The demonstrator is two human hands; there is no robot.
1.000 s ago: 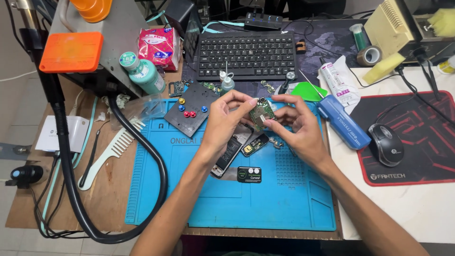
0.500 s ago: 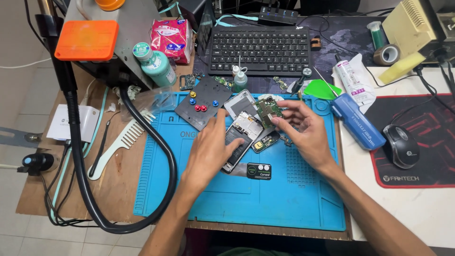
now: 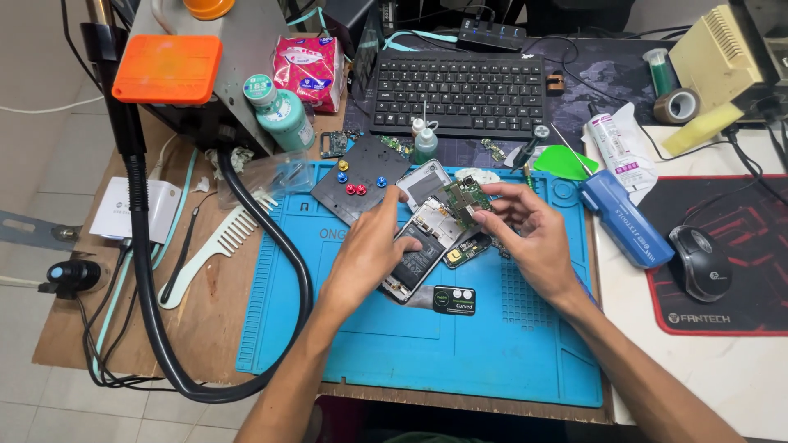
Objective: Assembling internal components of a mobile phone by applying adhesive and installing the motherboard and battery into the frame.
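Opened phone [image 3: 417, 256] flat; circuit board [image 3: 465, 199] prob. tilted.

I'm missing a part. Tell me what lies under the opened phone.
The opened phone lies on the blue work mat, with the left hand pressing on it. A small black card lies at its lower end. Whatever sits directly beneath its body is covered.

Left hand [image 3: 373, 246] lowered onto opened phone [image 3: 419, 254], off circuit board [image 3: 465, 201]

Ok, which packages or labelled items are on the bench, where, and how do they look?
Tissue pack: back, left of keyboard; soft pink-and-white packet.
Teal bottle: beside it; white round cap label.
White tube: right of keyboard; printed, lying flat.
Black sticker: blue mat, below the hands; small rectangle, white oval.
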